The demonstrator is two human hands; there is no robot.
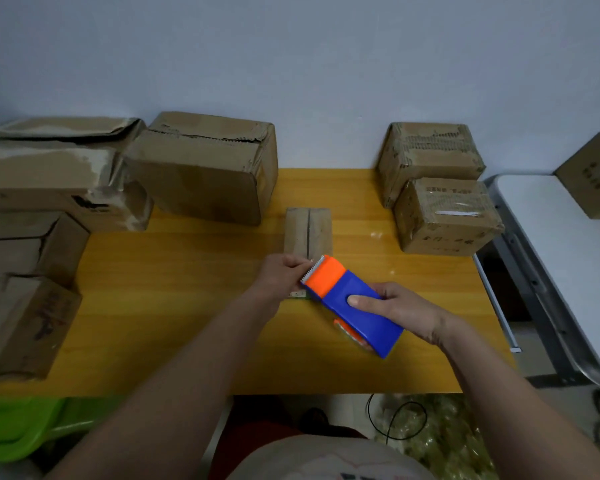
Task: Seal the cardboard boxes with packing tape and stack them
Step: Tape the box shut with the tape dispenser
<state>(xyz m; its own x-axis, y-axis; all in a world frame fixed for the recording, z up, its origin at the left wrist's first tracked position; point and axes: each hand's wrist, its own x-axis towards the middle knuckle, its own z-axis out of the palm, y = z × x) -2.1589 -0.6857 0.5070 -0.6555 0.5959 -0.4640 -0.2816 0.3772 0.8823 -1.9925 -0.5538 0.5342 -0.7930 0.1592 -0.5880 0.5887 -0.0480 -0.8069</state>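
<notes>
The small box [308, 232] lies in the middle of the yellow table [194, 306], directly beyond both hands. The left hand [280, 277] is at its near end with fingers curled at the box's near edge, by the toothed end of the tape dispenser [350, 304]; whether it pinches tape or only the box edge I cannot tell. The right hand [400, 311] grips the dispenser's blue body, thumb flat on top, fingers wrapped underneath.

The small box is narrow, flat and worn, its two top flaps meeting in a dark seam down the middle. The dispenser is blue with an orange front and a serrated metal blade (part of the tape roll shows beneath it).

Large, battered boxes crowd the left side: a stack [49, 188] at the far left, another box [18, 327] nearer the table's front, and a big carton [205, 174] just beyond and left of the small box. Two taped boxes [440, 195] sit at the far right corner, touching. A white table [551, 237] to the right carries one more box [596, 174]
</notes>
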